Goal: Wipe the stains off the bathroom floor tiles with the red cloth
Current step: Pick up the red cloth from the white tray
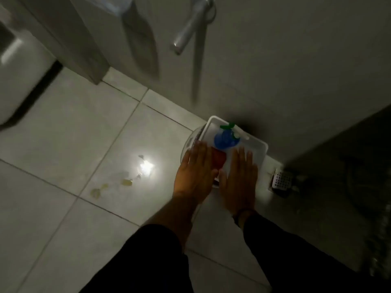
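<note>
The red cloth lies in a white basket on the floor by the wall, mostly hidden between my hands. My left hand hovers flat over the basket's left side, fingers spread and holding nothing. My right hand is flat over the basket's middle, also holding nothing. Yellowish stains mark the pale floor tiles left of the basket, near a bright light reflection.
A blue spray bottle with a green top stands in the basket behind the cloth. A white floor drain cover is to the right. A toilet sits at far left; a metal door handle is above.
</note>
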The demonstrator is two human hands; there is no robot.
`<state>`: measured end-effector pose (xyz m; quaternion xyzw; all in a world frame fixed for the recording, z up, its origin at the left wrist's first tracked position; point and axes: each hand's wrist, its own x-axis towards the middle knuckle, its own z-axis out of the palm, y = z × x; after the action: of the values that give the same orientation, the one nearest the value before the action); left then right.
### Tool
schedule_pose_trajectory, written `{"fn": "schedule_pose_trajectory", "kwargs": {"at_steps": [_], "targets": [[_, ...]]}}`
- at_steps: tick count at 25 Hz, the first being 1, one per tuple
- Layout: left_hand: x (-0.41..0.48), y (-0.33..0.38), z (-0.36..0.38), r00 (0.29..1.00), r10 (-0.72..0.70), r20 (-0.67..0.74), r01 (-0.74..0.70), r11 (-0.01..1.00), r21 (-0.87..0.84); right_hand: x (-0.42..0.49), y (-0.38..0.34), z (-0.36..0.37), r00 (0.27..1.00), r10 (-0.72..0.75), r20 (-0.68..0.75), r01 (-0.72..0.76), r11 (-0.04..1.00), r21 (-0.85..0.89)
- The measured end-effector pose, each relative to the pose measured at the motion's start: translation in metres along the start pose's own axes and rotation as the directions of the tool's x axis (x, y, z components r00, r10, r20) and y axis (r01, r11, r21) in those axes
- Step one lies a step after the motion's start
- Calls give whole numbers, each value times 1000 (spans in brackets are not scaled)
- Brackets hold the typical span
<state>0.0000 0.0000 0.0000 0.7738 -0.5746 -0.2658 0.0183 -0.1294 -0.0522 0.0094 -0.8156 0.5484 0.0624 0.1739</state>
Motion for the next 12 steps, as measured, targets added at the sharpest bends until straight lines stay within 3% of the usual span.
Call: {"fn": "schedule_pose_trajectory", "kwargs": {"at_steps": [3,6,9,12], "targets": [[55,3,60,995,-99,2,98,984,-147,43,29,62,986,123,113,-132,988,78],[97,8,106,974,-205,95,219,960,-176,85,44,107,899,312,307,-388,892,230],[119,10,134,923,-365,119,379,916,-129,114,54,140,798,411,440,-581,716,385],[134,15,143,886,-453,94,463,874,-146,127,62,158,735,447,509,-676,423,603]]}}
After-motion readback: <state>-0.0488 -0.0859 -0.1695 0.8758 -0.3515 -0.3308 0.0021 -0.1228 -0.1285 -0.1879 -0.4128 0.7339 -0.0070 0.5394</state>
